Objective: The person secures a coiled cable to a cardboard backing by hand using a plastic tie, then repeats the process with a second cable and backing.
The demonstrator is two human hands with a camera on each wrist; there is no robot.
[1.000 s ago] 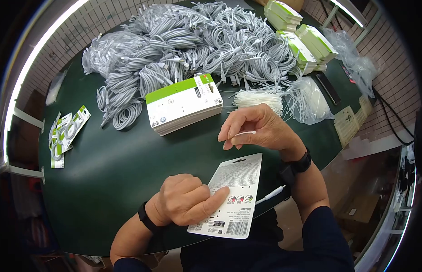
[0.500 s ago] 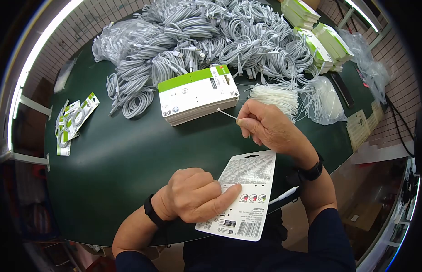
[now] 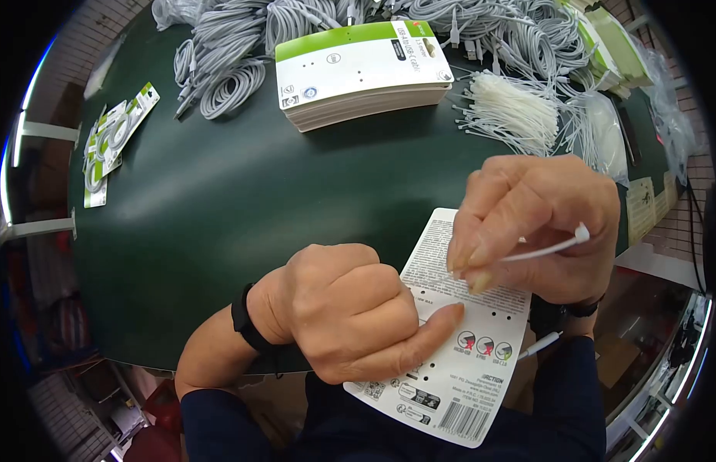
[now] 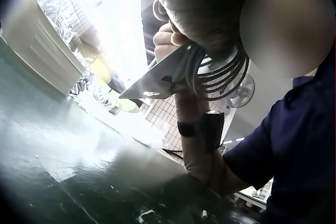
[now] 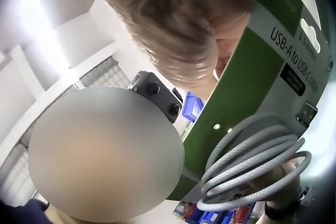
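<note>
My left hand [image 3: 354, 316] holds a printed card [image 3: 469, 377] near my body, back side up, thumb on its face. Behind the card, in the right wrist view, a coiled grey cable [image 5: 252, 166] lies against the green and white front [image 5: 231, 77]; the left wrist view shows the coil [image 4: 218, 77] too. My right hand [image 3: 539, 223] pinches a white cable tie [image 3: 554, 248] between thumb and fingertips, above the card's upper part. A white cable end [image 3: 540, 344] sticks out past the card's right edge.
A stack of cards [image 3: 362, 73] stands at the back middle, with loose cable ties [image 3: 512, 112] to its right. Bundled grey cables [image 3: 231, 46] lie behind. Cards with cables [image 3: 115, 138] rest at the far left; more card stacks [image 3: 608, 46] stand back right.
My right hand has come down from beside the card stack to over the held card, carrying the tie. The head view has shifted closer and lower; my left hand keeps its hold.
</note>
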